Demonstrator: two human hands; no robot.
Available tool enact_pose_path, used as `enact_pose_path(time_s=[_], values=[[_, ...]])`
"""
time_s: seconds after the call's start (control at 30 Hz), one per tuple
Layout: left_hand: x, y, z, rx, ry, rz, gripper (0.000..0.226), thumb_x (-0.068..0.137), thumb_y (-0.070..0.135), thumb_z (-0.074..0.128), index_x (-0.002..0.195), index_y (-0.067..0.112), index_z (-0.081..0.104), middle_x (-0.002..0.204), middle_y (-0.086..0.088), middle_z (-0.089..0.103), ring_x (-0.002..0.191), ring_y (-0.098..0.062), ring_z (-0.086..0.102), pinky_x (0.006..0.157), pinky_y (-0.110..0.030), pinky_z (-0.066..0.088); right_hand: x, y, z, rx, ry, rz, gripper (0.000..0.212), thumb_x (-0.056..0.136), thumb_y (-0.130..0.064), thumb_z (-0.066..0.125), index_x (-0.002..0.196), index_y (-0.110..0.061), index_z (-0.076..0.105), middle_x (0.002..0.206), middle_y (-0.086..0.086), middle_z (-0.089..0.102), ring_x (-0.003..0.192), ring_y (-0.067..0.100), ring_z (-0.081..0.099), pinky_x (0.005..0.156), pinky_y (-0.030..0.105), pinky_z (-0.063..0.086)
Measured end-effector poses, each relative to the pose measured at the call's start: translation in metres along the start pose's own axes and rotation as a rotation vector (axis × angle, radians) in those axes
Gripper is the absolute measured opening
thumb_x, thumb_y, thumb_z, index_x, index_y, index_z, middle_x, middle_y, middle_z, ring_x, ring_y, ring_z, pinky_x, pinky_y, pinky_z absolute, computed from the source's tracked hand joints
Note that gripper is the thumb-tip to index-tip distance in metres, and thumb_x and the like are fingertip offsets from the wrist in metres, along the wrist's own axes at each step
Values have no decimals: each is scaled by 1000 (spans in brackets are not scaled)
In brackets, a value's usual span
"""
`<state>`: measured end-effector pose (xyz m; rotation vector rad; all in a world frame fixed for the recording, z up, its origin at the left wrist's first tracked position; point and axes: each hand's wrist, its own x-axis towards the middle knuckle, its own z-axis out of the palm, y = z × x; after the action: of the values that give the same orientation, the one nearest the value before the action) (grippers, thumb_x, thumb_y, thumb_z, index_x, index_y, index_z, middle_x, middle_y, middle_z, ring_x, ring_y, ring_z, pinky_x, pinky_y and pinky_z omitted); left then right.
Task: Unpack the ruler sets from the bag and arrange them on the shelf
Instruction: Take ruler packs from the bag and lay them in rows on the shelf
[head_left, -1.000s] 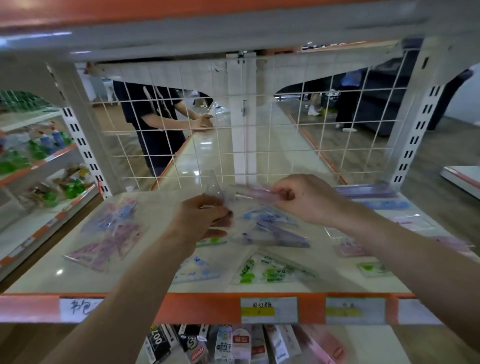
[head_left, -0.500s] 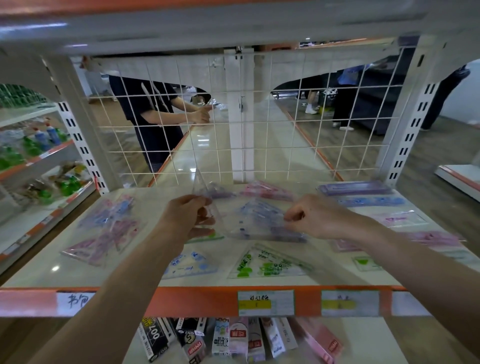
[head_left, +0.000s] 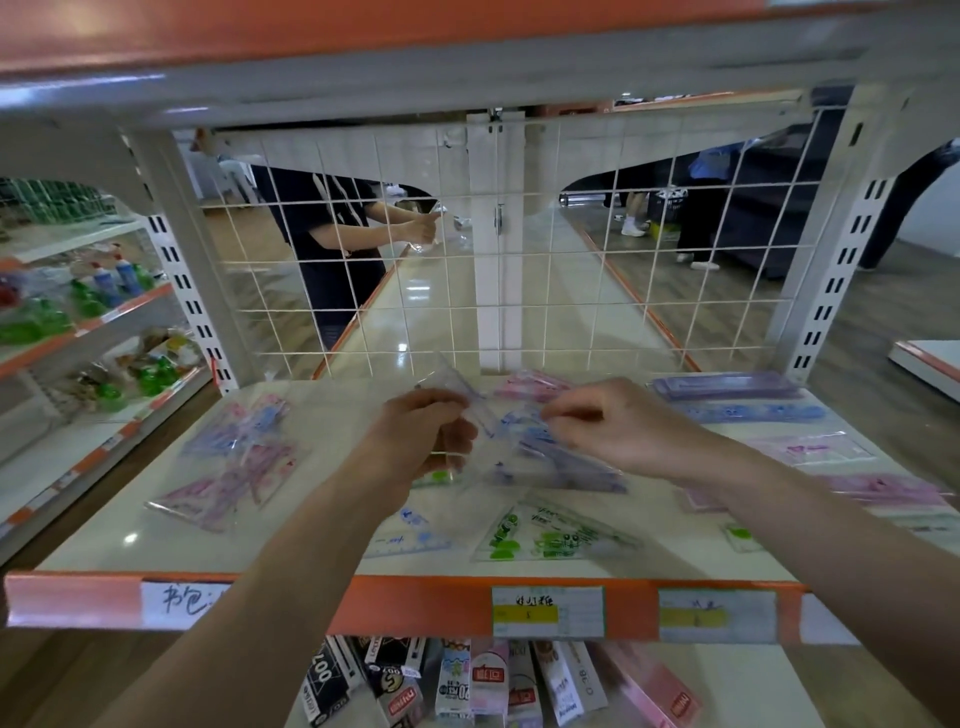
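- Far left, the neighbouring shelves (head_left: 78, 312) are running out of frame, their green and blue bottles blurring together.
- On the shelf board (head_left: 332, 415), pink and blue ruler sets (head_left: 234, 462) are lying in a loose heap at the left. Bare board is opening up between them and the hands.
- The left hand (head_left: 421, 441) is curling its fingers round one end of the clear bag of blue rulers (head_left: 524, 447), over mid-shelf. I cannot tell whether the bag is touching the board.
- The right hand (head_left: 618, 431) is pinching the bag's other end between thumb and fingertips.
- Below the bag, a blue set square (head_left: 410, 535) and a green ruler set (head_left: 550, 535) are sitting near the orange front lip (head_left: 415, 603), which both forearms are crossing.
- Behind, the wire mesh panel (head_left: 519, 291) is closing off the back edge.
- At the right, purple ruler cases (head_left: 727, 387) are lining the back corner. The pink sets (head_left: 883, 491) are disappearing under the right forearm, and their print is too blurred to read.
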<state>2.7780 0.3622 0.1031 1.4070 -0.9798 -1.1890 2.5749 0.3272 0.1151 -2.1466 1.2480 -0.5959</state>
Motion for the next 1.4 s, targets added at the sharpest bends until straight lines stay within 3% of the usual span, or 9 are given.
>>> enact_pose_path(time_s=[0.13,0.37,0.47,0.57,0.73,0.8,1.03,1.23,1.4], values=[[-5,3,11,24,-148,-11,18,97,8,47,92,10,64,63,-6,59,57,-19,62,67,-35,52,10,-17,8,349,-23,61,28,94,-23,58,120,-15,62,94,0,71,72,4,65,55,7,45],[-7,1,12,283,-184,62,32,89,18,62,120,22,54,85,-4,64,64,-13,62,70,-31,54,18,-17,20,440,19,80,79,84,-2,64,146,-30,22,82,14,69,58,12,65,56,23,52],[-12,0,11,395,-246,139,34,85,18,68,114,31,55,105,4,61,82,-13,64,79,-30,54,19,-13,12,492,88,137,49,89,0,58,134,-11,43,79,12,66,55,12,65,56,23,56],[-10,0,13,428,-132,190,23,85,18,67,108,22,64,99,6,63,78,-10,63,73,-23,55,19,-8,9,500,76,180,16,94,-3,53,106,-4,64,74,8,66,56,11,65,58,22,58],[-11,-1,16,637,-202,250,40,80,35,70,118,30,60,90,9,63,82,-2,61,74,-16,47,17,-2,7,610,95,237,13,93,-3,55,89,-6,67,73,14,66,52,12,65,52,20,55],[-9,-3,19,632,-175,303,27,87,31,65,113,28,63,86,12,63,73,3,60,68,-14,48,18,-1,6,641,100,257,14,94,-5,54,92,-1,67,72,13,65,51,13,64,52,21,55],[1,-1,18,299,-14,177,12,93,10,57,92,13,68,77,-3,71,58,-13,62,64,-30,56,12,7,10,-254,226,-60,29,90,-25,60,119,-26,63,94,-5,51,79,10,50,65,23,33],[3,-3,16,249,-26,143,13,94,6,54,92,11,65,75,-5,72,58,-12,63,62,-27,57,8,10,12,-552,194,-234,49,89,-32,62,135,-26,48,126,-9,43,119,12,41,77,22,30],[2,-2,17,389,-12,146,11,93,12,54,94,13,65,77,-3,69,62,-12,60,65,-26,53,9,5,6,-595,123,-191,47,91,-33,59,136,-25,49,128,-7,49,119,15,43,84,24,33]])
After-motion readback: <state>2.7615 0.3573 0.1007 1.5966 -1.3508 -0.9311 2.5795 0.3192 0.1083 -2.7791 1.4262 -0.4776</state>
